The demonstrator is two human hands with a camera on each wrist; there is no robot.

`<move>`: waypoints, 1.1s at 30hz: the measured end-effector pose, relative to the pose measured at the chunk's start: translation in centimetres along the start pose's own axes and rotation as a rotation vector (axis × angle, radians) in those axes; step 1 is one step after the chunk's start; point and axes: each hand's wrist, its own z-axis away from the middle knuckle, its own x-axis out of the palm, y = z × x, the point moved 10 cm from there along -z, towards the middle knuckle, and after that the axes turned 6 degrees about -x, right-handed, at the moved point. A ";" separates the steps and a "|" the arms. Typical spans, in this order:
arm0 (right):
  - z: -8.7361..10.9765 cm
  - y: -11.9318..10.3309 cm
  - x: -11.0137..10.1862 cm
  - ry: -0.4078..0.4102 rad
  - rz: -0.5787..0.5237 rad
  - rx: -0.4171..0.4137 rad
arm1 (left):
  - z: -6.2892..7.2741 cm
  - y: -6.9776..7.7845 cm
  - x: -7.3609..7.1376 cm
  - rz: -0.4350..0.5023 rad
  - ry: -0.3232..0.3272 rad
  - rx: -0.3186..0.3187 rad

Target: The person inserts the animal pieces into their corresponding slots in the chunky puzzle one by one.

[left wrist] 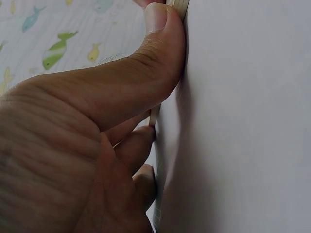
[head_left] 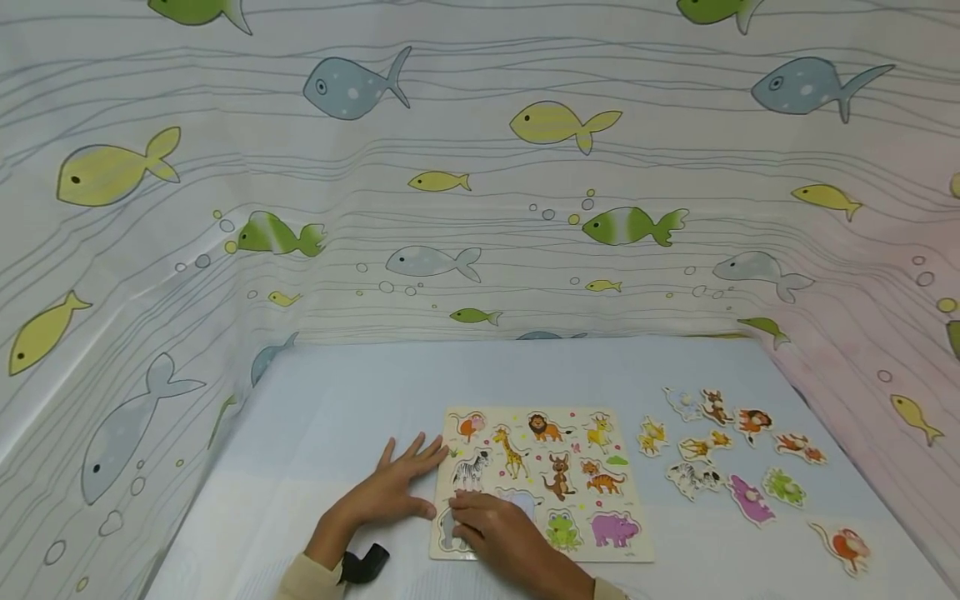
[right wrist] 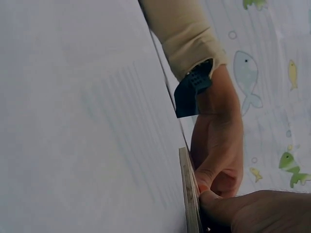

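A wooden animal puzzle board (head_left: 633, 552) lies flat on the table, showing a lion, giraffe, zebra, kangaroo and other animals. My left hand (head_left: 393, 487) rests palm down at its left side, fingers spread and thumb and fingertips at the edge. Over the lower left corner, my right hand (head_left: 510, 533) bends its fingers onto a grey animal puzzle piece (head_left: 447, 532), covering part of it. The fingertips' hold there is mostly hidden. Beside that hand a light blue animal shape (head_left: 527, 502) shows partly. In the right wrist view, the right thumb is close against the board's edge (right wrist: 188, 194).
Several loose pieces lie right of the board, among them a zebra (head_left: 695, 479), a purple hippo (head_left: 750, 500), a green frog (head_left: 784, 487) and a monkey (head_left: 847, 546). A dark band (head_left: 365, 565) sits at the left wrist. Fish-printed sheeting (head_left: 480, 287) encloses the table.
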 end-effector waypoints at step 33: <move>4.8 7.2 -11.3 0.206 -0.135 0.265 | -0.3 -0.2 0.0 -0.019 0.002 -0.028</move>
